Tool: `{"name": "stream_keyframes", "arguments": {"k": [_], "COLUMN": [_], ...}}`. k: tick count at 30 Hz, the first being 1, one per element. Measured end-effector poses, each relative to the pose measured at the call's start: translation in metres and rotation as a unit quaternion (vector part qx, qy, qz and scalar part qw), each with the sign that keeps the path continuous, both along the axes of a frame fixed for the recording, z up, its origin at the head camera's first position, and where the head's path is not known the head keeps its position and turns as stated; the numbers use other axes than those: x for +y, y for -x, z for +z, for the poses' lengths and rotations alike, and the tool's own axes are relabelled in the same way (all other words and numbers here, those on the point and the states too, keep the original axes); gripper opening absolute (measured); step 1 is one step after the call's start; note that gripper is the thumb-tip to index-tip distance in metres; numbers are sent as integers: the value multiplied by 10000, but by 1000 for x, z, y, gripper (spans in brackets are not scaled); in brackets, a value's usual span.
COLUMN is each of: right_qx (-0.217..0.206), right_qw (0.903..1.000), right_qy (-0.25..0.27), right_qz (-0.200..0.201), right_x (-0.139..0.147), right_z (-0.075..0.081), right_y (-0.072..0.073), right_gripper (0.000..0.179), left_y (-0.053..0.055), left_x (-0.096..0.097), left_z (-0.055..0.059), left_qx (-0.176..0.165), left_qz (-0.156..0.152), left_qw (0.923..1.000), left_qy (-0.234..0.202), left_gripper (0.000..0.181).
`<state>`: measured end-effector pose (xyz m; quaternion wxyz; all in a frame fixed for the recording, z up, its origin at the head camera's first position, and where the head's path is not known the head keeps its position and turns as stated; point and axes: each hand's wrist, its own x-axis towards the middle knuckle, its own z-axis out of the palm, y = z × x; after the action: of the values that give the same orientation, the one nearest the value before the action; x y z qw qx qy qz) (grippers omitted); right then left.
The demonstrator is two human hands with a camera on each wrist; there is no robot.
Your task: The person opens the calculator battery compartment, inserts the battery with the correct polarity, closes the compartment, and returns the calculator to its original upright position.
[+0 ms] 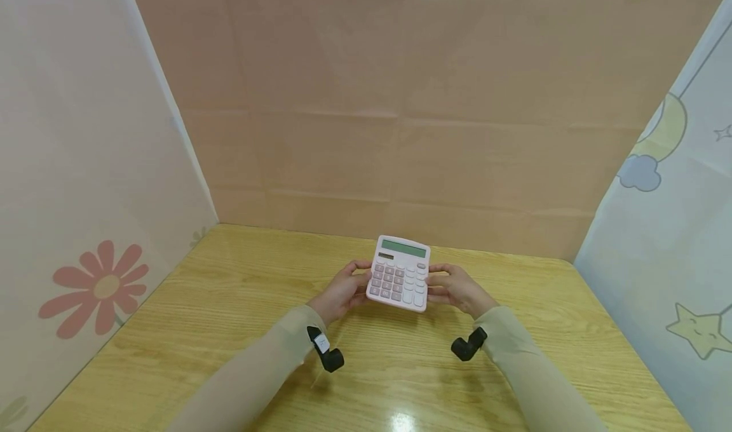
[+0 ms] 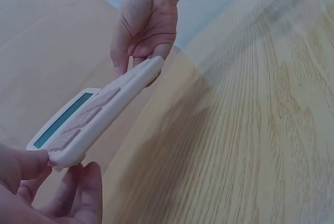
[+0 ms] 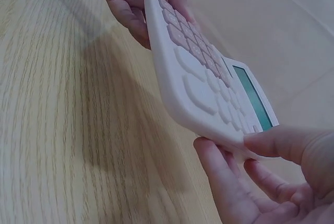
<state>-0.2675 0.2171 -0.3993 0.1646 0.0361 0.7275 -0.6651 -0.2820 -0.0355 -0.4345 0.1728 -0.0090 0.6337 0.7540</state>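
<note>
A pale pink calculator [image 1: 398, 273] with a green display strip and darker pink number keys is held up off the table, its face toward the head camera and slightly tilted. My left hand [image 1: 344, 290] grips its left edge, thumb at the front rim and fingers behind, as the left wrist view shows with the calculator [image 2: 99, 109] seen side-on. On the opposite edge my right hand [image 1: 459, 288] pinches it. In the right wrist view the right thumb lies on the rim of the calculator [image 3: 203, 78] and the fingers are underneath.
The wood-grain table [image 1: 240, 273] stretches beneath both arms. A tan sheet [image 1: 400, 114] stands behind it. Side panels carry printed pictures: a red flower [image 1: 107, 287] on the left, a star [image 1: 699, 330] on the right. Each wrist wears a small black camera mount [image 1: 469, 344].
</note>
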Motion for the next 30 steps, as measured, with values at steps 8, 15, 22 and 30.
{"name": "stream_keyframes", "arguments": {"k": [8,15,22,30], "right_qx": [48,93,80,-21], "right_qw": [9998,9991,9982,9940], "right_qy": [-202,-400,-593,-1086], "right_qz": [-53,-53,3,-121], "right_x": [0,1,0,-1], "right_z": [-6,-11,-15,-23], "right_y": [1,5,2,5], "right_gripper": [44,38,41,40], "left_y": [1,3,3,3], "left_x": [2,2,2,3], "left_z": [-4,-6,-8,-8], "left_qx": [335,292,303,77], "left_qz": [226,186,21,-57], "left_qw": [9983,9973,9969,9942], "left_qy": [426,653,722,1072], "left_gripper": [26,26,26,27]}}
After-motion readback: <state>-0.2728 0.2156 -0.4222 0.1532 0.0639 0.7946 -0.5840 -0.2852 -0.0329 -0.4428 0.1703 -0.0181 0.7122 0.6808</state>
